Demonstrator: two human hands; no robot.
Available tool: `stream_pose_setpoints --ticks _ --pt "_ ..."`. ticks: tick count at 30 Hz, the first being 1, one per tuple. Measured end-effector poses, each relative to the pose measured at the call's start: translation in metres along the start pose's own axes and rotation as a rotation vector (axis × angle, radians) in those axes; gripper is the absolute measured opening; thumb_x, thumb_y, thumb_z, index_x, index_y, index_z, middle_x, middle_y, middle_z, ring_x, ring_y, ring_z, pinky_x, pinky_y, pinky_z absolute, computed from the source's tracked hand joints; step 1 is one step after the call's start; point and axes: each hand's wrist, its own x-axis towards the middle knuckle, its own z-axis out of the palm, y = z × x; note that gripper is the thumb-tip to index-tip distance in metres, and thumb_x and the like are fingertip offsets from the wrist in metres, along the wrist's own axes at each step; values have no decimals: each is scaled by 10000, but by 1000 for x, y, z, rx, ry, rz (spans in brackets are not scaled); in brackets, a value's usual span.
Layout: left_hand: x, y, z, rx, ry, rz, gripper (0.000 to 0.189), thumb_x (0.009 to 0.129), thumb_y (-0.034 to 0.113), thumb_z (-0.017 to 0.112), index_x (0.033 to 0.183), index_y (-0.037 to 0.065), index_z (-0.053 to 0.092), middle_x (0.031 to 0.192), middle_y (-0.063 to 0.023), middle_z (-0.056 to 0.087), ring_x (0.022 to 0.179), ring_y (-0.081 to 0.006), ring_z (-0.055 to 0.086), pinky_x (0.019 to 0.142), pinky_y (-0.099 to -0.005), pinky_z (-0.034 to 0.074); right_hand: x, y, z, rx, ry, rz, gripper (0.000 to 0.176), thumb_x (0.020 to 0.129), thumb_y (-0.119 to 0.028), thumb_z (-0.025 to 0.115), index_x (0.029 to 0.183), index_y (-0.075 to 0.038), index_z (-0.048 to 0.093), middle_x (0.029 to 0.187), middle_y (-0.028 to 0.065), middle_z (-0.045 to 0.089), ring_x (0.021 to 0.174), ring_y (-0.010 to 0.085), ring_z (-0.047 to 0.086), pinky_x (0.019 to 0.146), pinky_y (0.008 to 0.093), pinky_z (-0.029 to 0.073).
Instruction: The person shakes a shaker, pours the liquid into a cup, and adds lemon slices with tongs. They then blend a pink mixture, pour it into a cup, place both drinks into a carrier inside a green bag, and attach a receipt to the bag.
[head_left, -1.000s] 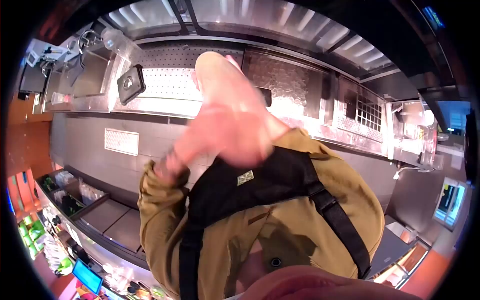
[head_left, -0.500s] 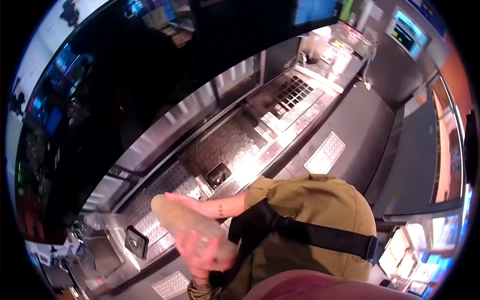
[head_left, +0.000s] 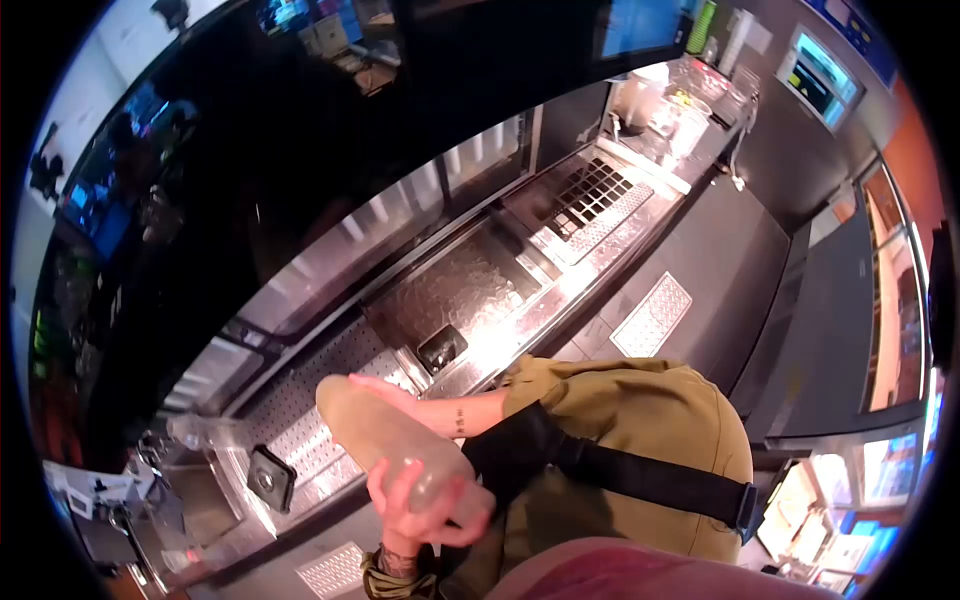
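Note:
A long, pale, translucent cocktail shaker [head_left: 365, 425] with a rounded end lies slanted across my two hands, above the metal counter. My left hand [head_left: 425, 505] wraps its fingers round the shaker's lower, clear end, close to my body. Along the far side of the upper end is my right hand [head_left: 385, 393], its fingers mostly hidden behind the shaker. Cloudy beige liquid seems to fill the upper part. A bracelet sits at my left wrist, and small dark marks show on my right forearm.
Beneath the hands runs a perforated steel drainboard [head_left: 300, 405]. Beside it lie an ice-filled well [head_left: 455, 275], a small black container [head_left: 442, 348] and a black grid rack [head_left: 595, 195]. A dark square object [head_left: 270, 480] lies at left. Containers [head_left: 690, 125] crowd the far end.
The shaker and both hands have moved slightly right in view. My left hand, blurred before, now shows more clearly round the shaker. The camera view has shifted a little.

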Motion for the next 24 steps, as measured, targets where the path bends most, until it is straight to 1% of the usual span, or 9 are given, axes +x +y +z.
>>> stream_pose_setpoints --ticks 6,8,13,15,18,20,21,23,24 --pt "8 -20 20 -165 65 -198 353 757 273 684 1055 95 620 1111 -124 617 1068 -345 585 919 -451 484 4 2 -25 -620 249 -254 542 915 -582 480 1099 -95 631 1061 72 662 969 201 619 862 373 497" --pt "8 -19 19 -110 141 -247 360 746 270 698 1033 66 620 1101 -116 635 1057 -333 598 925 -425 490 -19 -17 23 -178 265 170 531 933 -564 461 1115 -92 623 1075 77 659 997 205 619 876 376 502" --pt "8 -63 32 8 380 -181 703 604 128 820 1224 120 489 1298 -160 535 1215 -328 504 1004 -466 421 28 12 -74 1 70 208 483 979 -487 414 1199 -88 574 1178 92 621 1062 242 605 924 414 497" --pt "-8 -99 48 -183 365 -393 803 545 124 863 1241 102 464 1307 -145 530 1182 -317 521 999 -442 430 58 31 -118 2 21 161 489 982 -484 408 1234 -89 547 1221 103 596 1084 259 594 936 433 490" --pt "-17 -128 48 -12 413 -644 859 505 151 903 1239 81 462 1257 -133 544 1131 -283 531 1006 -423 423 62 23 -148 100 526 136 568 962 -524 407 1304 -76 475 1280 168 541 1140 310 561 927 471 488" --pt "-36 -172 51 27 565 -558 910 508 141 917 1263 67 413 1242 -125 534 1122 -273 536 1029 -418 419 59 10 -161 -43 727 229 701 937 -522 447 1300 78 438 1304 231 523 1104 348 586 912 417 506" --pt "-37 -181 51 145 528 -613 914 521 167 923 1272 59 414 1243 -134 529 1119 -276 537 1020 -414 429 40 -6 -164 -137 544 260 689 930 -512 473 1248 98 487 1232 233 579 1062 322 617 819 358 533" --pt "-29 -191 52 144 600 -746 911 545 198 917 1297 56 422 1255 -141 524 1122 -301 543 1023 -440 423 5 -41 -169 -485 384 246 736 912 -510 504 1262 135 451 1187 292 577 1057 328 617 913 378 506" --pt "-28 -195 49 210 567 -737 919 550 218 918 1305 60 418 1265 -145 520 1121 -309 546 1015 -440 431 -23 -57 -153 -513 432 192 629 917 -465 525 1201 97 522 1155 235 616 1009 273 640 757 318 499"
